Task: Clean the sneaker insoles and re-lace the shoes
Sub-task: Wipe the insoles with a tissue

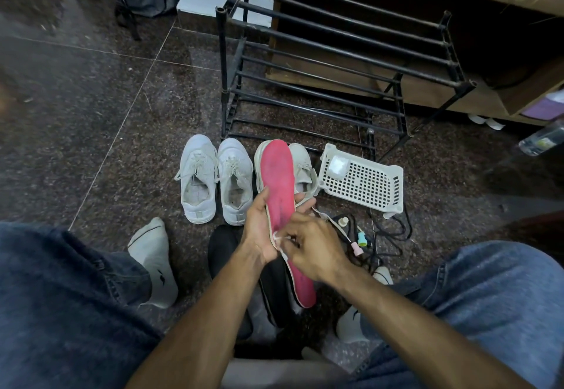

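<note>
Both hands work on one pink insole (pixel 282 202) held above the floor (pixel 91 114), in front of the seated person's knees. Left hand (pixel 259 230) grips the insole from behind near its middle, thumb along the left edge and fingertips showing past the right edge. Right hand (pixel 314 248) pinches a small white wipe (pixel 279 237) against the insole's lower half.

Handling judgement: the insole appears thin, light and flexible, so it likely bends if held by one end. Support it from behind at mid-length, as the left hand does, and press the wipe against that backing. The pink face looks worn and dull, probably not slippery.

Two white sneakers (pixel 213 181) stand side by side on the floor, laced, with openings facing up. Another pale shoe (pixel 300 169) sits partly hidden behind the insole. A white perforated basket (pixel 366 187) lies just to the right of it, holding a small white packet (pixel 337 164) in one corner; nothing else is visible inside. A black metal rack (pixel 335 53) stands behind.
</note>
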The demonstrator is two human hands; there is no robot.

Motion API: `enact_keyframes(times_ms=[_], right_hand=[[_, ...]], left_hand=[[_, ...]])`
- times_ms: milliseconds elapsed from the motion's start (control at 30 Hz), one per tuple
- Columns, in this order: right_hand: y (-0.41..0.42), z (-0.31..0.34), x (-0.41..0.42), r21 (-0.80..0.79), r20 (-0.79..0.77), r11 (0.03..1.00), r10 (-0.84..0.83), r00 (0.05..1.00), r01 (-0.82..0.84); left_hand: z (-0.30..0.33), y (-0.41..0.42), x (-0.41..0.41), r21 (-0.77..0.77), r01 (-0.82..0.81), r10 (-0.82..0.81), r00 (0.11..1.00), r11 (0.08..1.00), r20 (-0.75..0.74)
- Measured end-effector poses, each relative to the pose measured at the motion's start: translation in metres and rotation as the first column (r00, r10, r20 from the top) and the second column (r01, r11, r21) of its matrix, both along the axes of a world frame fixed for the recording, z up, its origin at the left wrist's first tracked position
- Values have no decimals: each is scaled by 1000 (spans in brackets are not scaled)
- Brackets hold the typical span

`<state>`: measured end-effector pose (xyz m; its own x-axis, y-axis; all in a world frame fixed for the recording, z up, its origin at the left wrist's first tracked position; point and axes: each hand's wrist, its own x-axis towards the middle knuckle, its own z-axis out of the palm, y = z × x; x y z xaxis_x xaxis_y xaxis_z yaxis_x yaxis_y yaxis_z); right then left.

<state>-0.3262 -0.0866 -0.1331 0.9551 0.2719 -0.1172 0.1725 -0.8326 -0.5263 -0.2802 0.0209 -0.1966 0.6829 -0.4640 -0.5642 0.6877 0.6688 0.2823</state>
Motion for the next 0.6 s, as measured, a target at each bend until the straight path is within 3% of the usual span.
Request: enact_keyframes(times_ms=[200, 300, 433, 600], right_hand=[[2, 6, 22, -138, 55, 989, -39, 998, 47], [6, 2, 23, -92, 51, 990, -105, 993, 109], [7, -1, -1, 41, -53, 997, -55, 997, 57], [8, 3, 13, -42, 12, 996, -81, 997, 82]], left_hand=[[4, -6, -5, -22, -22, 22, 1000, 1000, 8], [4, -1, -4, -9, -24, 24, 1000, 1000, 10], [2, 6, 0, 25, -4, 4, 1000, 1000, 24], [2, 3, 1, 16, -9, 9, 1000, 1000, 17]])
